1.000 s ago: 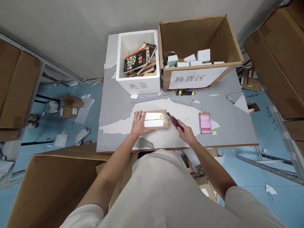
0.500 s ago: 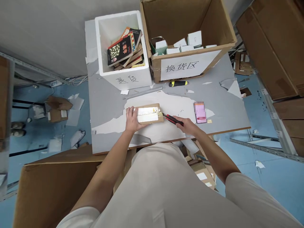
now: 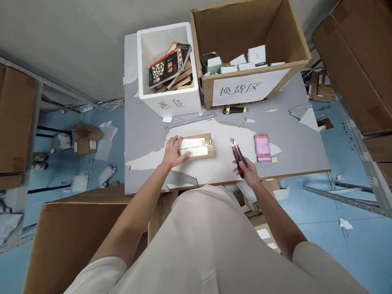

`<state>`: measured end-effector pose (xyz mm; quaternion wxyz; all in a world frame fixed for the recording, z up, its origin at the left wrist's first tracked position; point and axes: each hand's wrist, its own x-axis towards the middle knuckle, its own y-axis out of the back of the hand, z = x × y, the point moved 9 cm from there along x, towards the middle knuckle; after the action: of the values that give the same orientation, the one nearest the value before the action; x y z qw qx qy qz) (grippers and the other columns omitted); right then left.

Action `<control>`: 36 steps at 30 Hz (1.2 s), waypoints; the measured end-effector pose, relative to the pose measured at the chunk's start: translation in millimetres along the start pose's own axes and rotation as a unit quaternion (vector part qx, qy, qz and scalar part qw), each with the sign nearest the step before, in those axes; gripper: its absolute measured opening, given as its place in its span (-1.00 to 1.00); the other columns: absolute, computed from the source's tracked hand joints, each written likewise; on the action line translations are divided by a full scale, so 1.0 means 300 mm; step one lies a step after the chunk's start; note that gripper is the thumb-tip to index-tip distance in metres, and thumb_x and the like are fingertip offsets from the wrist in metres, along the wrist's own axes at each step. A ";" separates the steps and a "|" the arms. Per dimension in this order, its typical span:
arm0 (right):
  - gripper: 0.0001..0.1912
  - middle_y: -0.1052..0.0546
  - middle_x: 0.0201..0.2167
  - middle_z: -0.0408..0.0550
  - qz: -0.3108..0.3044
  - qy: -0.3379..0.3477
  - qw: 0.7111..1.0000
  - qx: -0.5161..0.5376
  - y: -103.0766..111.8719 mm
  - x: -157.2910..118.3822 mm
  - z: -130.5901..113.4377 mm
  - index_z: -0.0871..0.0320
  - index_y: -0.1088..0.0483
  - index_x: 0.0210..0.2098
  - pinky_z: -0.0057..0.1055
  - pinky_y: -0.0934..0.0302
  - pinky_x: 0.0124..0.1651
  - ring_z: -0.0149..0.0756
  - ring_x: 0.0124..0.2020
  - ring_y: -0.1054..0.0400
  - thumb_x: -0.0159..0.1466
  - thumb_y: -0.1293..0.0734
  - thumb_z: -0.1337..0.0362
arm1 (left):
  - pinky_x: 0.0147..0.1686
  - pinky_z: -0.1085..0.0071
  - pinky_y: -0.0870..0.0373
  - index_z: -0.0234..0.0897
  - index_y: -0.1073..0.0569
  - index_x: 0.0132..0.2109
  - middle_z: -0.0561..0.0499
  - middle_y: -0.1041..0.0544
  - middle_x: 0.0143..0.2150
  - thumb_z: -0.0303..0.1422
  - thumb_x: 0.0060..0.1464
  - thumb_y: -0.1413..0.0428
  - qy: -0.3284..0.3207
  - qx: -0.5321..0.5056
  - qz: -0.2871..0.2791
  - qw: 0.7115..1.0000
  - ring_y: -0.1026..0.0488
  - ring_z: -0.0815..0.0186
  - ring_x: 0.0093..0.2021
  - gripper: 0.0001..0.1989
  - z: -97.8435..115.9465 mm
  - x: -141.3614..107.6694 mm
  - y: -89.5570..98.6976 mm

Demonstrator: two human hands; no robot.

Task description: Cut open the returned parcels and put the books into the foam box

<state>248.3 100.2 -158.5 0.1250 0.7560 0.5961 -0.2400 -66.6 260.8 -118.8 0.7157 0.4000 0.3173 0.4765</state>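
A small cardboard parcel [image 3: 211, 152] with white labels and clear tape lies on the table's torn white covering. My left hand [image 3: 174, 152] grips its left end, thumb on the near side and fingers over the far side. In my right hand [image 3: 248, 171] is a red and black box cutter [image 3: 237, 155], held to the right of the parcel and apart from it, its metal tip pointing away from me. A pink-screened phone [image 3: 262, 148] lies just beyond, to the right.
At the table's back stand a white foam box [image 3: 179, 105] of books and a large cardboard box [image 3: 208, 92] holding small white boxes. A yellow and black cutter [image 3: 235, 110] lies before them. Another large carton [image 3: 79, 241] is at the lower left, below the table edge.
My right hand has drawn the red and black cutter away from the parcel's right end and turned it to point forward. My left hand stays on the parcel. The view has shifted slightly.
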 end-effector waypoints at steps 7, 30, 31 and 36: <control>-0.54 -0.35 0.16 -0.03 -0.031 -0.034 0.992 0.120 -0.306 0.105 0.053 -0.03 -0.22 -0.08 -0.35 -0.43 -0.34 -0.27 -0.17 -0.48 0.16 -0.30 -0.13 | 0.11 0.14 -0.29 -0.29 -0.47 0.00 -0.15 -0.52 0.00 -0.14 0.09 0.02 0.217 -0.209 0.023 0.953 -0.41 0.12 0.05 -0.56 -0.202 0.006 0.027; -0.51 -0.43 0.04 -0.01 -0.017 -0.017 1.000 0.011 -0.269 0.015 0.092 0.01 -0.17 -0.04 -0.49 -0.33 -0.54 -0.49 -0.48 -0.38 0.17 -0.28 -0.12 | 0.11 0.12 -0.30 -0.31 -0.09 0.32 -0.31 -0.13 0.33 -0.16 0.04 -0.13 0.198 -0.246 0.024 0.948 -0.31 0.05 0.19 -0.24 -0.097 -0.139 -0.067; -0.50 -0.40 0.08 -0.02 -0.020 -0.048 0.998 0.028 -0.267 -0.043 0.139 -0.02 -0.15 -0.02 -0.47 -0.35 -0.53 -0.46 -0.45 -0.42 0.17 -0.28 -0.13 | 0.12 0.11 -0.29 -0.30 -0.04 0.34 -0.30 -0.05 0.37 -0.14 0.05 -0.12 0.175 -0.224 0.035 0.958 -0.26 0.03 0.23 -0.21 -0.095 -0.074 -0.044; -0.53 -0.38 0.07 -0.11 -0.034 -0.118 0.977 0.176 -0.350 -0.167 0.241 -0.10 -0.18 -0.03 -0.37 -0.43 -0.33 -0.30 -0.19 -0.49 0.16 -0.33 -0.10 | 0.15 0.16 -0.24 -0.27 -0.33 0.18 -0.18 -0.32 0.24 -0.26 0.08 -0.09 0.114 -0.197 -0.009 0.974 -0.24 0.07 0.24 -0.49 -0.070 0.140 -0.068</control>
<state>123.3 50.7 -184.3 0.0511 0.7122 0.5507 -0.4323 -60.9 301.2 -149.7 0.7439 0.1917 0.3002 0.5655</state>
